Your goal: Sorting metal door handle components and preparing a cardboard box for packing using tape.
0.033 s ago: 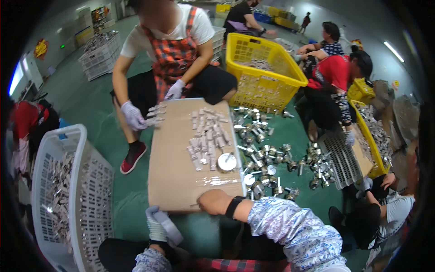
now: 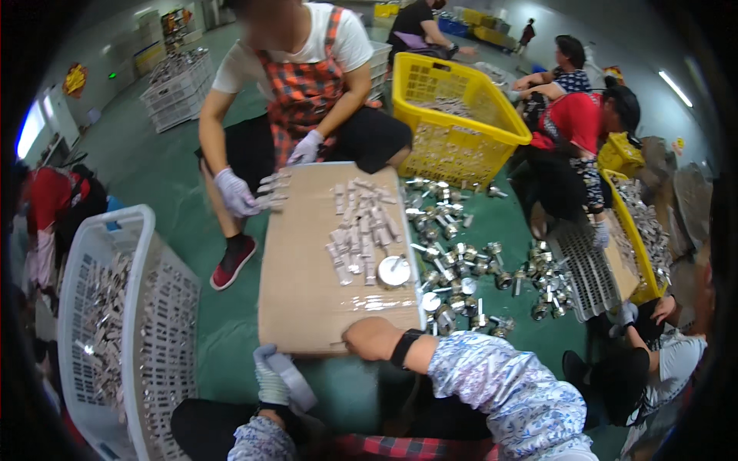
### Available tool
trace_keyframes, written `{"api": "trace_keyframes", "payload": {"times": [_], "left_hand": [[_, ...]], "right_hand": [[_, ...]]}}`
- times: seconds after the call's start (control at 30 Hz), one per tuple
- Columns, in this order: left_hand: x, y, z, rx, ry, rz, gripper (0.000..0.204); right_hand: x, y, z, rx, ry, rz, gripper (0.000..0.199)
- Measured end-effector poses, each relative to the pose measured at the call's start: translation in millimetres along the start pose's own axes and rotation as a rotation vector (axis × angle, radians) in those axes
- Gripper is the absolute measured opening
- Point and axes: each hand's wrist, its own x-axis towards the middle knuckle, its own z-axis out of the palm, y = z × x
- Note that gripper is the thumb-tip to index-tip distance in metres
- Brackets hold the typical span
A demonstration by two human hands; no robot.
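Note:
A brown cardboard sheet lies on the green floor in front of me, with rows of small metal parts and a round metal disc on it. My right hand, bare with a black wristband, rests curled on the sheet's near edge; its fingers are hidden. My left hand, in a white glove, grips a flat grey strip just below the sheet's near left corner. Across the sheet a person in a checked apron holds metal parts with gloved hands at the far left corner.
A pile of loose metal fittings lies right of the sheet. A white basket full of parts stands at my left, a yellow basket at the far right. Other people sit working at the right beside a grey grid tray.

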Motion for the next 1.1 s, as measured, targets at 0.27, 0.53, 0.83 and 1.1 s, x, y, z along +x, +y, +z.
{"api": "trace_keyframes", "payload": {"times": [0.27,0.53,0.83,1.1], "left_hand": [[3,-6,3,0.012,0.042,0.020,0.028],[2,-2,3,0.035,0.044,-0.016,0.026],[13,-7,-7,0.039,0.025,-0.003,0.027],[13,-10,-5,0.010,0.055,0.033,0.027]], "right_hand": [[-5,3,-3,0.007,-0.007,-0.018,0.022],[-4,0,-4,0.000,-0.002,-0.025,0.021],[-4,1,-3,-0.004,0.015,-0.031,0.022],[-3,2,-1,-0.013,0.018,-0.038,0.023]]}}
